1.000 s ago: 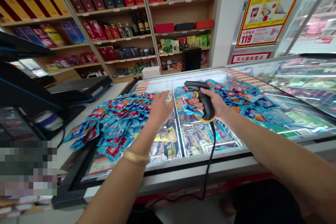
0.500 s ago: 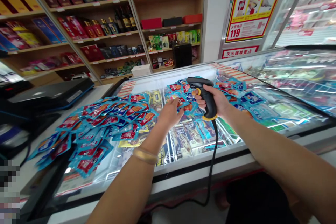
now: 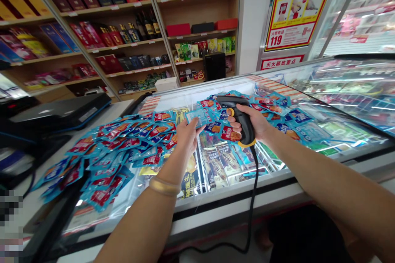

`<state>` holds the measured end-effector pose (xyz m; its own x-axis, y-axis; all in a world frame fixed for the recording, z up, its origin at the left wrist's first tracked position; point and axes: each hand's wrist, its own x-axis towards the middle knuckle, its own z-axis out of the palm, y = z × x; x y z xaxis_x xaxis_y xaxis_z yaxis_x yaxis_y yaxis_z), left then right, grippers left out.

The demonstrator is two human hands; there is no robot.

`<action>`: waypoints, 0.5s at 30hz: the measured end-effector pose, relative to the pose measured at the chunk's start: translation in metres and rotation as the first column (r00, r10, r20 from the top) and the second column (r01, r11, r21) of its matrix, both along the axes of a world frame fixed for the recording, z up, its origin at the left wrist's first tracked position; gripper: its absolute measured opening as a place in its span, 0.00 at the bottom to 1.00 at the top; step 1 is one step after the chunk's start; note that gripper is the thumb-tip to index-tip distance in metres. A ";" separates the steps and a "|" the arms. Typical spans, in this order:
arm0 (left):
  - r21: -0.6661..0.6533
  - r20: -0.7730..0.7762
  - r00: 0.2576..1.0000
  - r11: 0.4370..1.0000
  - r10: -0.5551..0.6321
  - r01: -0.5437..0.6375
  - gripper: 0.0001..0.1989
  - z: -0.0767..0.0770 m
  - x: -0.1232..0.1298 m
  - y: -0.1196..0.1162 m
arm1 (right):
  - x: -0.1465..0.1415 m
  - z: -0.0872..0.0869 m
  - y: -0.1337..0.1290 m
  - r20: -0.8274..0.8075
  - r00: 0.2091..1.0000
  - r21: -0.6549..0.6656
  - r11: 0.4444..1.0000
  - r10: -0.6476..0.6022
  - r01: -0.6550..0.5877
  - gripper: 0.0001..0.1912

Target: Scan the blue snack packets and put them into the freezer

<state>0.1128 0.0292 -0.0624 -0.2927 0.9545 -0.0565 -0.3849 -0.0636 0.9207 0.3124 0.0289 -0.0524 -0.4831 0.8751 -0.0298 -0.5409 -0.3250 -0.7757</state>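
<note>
My right hand (image 3: 251, 123) is wrapped round the grip of a black and yellow barcode scanner (image 3: 245, 125), whose head points left. Between the thumb and fingers of my left hand (image 3: 187, 133) is a light-blue snack packet (image 3: 198, 117), its pale printed side up. It is just left of the scanner's head. Under and behind the scanner lie more red and blue snack packets (image 3: 230, 133) on the glass freezer lid. A large heap of like packets (image 3: 132, 135) spreads to the left of my left hand.
The glass-topped freezer (image 3: 216, 201) shows wrapped ice creams (image 3: 220, 160) below its lid. From the scanner a black cable (image 3: 253, 193) hangs over the front edge. A dark device (image 3: 64, 109) stands on the left counter. Behind are shelves (image 3: 123, 45) of boxes and bottles.
My left hand has moved left from the middle packets and now shows a light-blue packet in its fingers. The scanner in my right hand has shifted slightly left and down.
</note>
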 end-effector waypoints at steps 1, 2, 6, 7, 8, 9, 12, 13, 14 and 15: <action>0.001 0.038 0.999 1.000 0.009 -0.009 0.07 0.001 0.000 -0.001 | 0.000 -0.001 0.000 0.009 1.000 0.004 1.000 0.011 -0.011 0.11; 0.002 0.068 0.998 1.000 0.018 -0.018 0.08 0.002 0.001 -0.001 | 0.000 -0.002 -0.001 0.021 1.000 0.010 1.000 0.023 -0.023 0.11; -0.044 0.162 0.987 0.999 0.021 -0.014 0.14 0.007 0.002 -0.004 | -0.001 -0.002 -0.002 0.057 0.996 0.034 0.997 0.062 -0.064 0.13; -0.054 0.160 0.987 0.999 0.010 -0.002 0.15 0.008 0.002 -0.004 | -0.001 -0.002 -0.003 0.055 0.997 0.035 0.998 0.059 -0.061 0.13; -0.060 0.138 0.990 0.998 0.001 0.007 0.15 0.009 0.003 -0.004 | -0.001 -0.001 -0.003 0.051 0.997 0.033 0.998 0.052 -0.054 0.13; -0.062 0.099 0.995 0.998 0.000 0.006 0.16 0.009 0.003 -0.004 | -0.001 0.000 -0.004 0.048 0.998 0.029 0.999 0.045 -0.046 0.13; -0.047 -0.034 0.999 0.998 0.042 -0.043 0.19 0.007 0.001 -0.003 | -0.002 0.002 -0.005 0.051 0.998 0.028 0.999 0.034 -0.036 0.13; -0.034 -0.058 0.997 0.998 0.053 -0.055 0.19 0.006 0.001 -0.003 | -0.002 0.002 -0.005 0.054 0.998 0.032 0.999 0.035 -0.036 0.13; -0.016 -0.071 0.996 0.998 0.053 -0.054 0.19 0.005 0.000 -0.002 | -0.002 0.002 -0.006 0.058 0.998 0.038 0.999 0.036 -0.038 0.13; 0.004 -0.075 0.996 0.999 0.044 -0.044 0.19 0.004 -0.001 -0.001 | -0.002 0.002 -0.006 0.059 0.998 0.045 0.998 0.037 -0.040 0.12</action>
